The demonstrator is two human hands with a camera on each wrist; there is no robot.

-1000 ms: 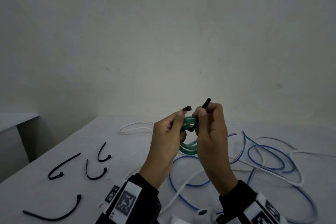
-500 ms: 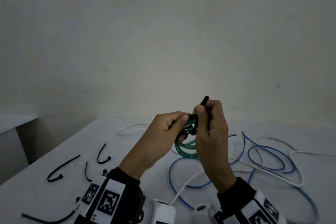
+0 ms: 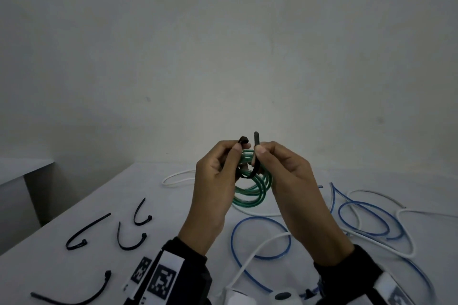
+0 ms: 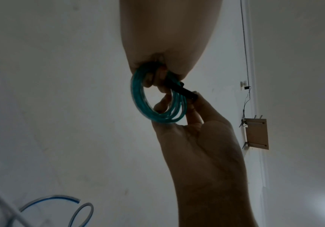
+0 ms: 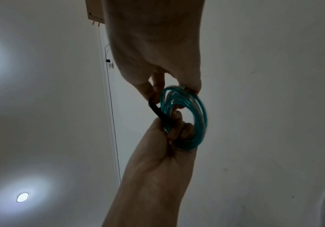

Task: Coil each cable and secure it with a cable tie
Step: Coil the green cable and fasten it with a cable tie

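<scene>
A green cable coil [image 3: 252,190] hangs in the air between my two hands above the table. A black cable tie [image 3: 251,173] loops under one side of the coil, and both its ends stick up. My left hand [image 3: 235,153] pinches the tie's head end, with its lower fingers curled by the coil. My right hand [image 3: 260,153] pinches the tail end. The two ends stand side by side, a small gap apart. The left wrist view shows the coil [image 4: 157,99] and the tie [image 4: 179,89]. In the right wrist view the tie [image 5: 156,110] crosses the coil [image 5: 187,119].
Several spare black cable ties [image 3: 84,233] lie on the white table [image 3: 74,275] to the left. A loose blue cable [image 3: 260,238] and a white cable [image 3: 406,213] sprawl across the middle and right. A wall rises just behind the table.
My left hand dipped and turned, hiding the tie's head, then came back up. Now the head and tail ends stand closer together above the coil.
</scene>
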